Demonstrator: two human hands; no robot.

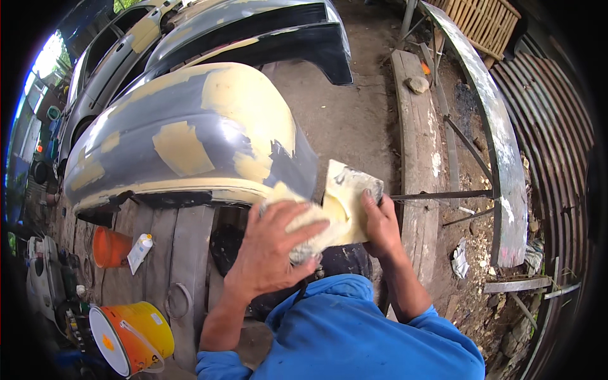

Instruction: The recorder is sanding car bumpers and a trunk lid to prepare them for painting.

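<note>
My left hand (269, 250) is closed round a pale, putty-smeared flat spreader (291, 218), its fingers over the top, held against the lower left part of a square board. My right hand (382, 225) grips that board (354, 183) by its right edge, thumb on the face, where cream putty (335, 209) lies smeared. Just beyond both hands is a curved grey car bumper (221, 145) with broad patches of cream filler, resting over wooden planks (190, 253). The spreader's shape is partly hidden by my fingers.
An orange bucket (109, 246), white tube (140, 253) and orange-yellow pail (136, 335) stand at lower left. Car panels (266, 44) and a car body (114, 57) lie beyond. At right are a long plank (415, 171) with a stone, a metal rack (506, 228) and corrugated sheeting (541, 126).
</note>
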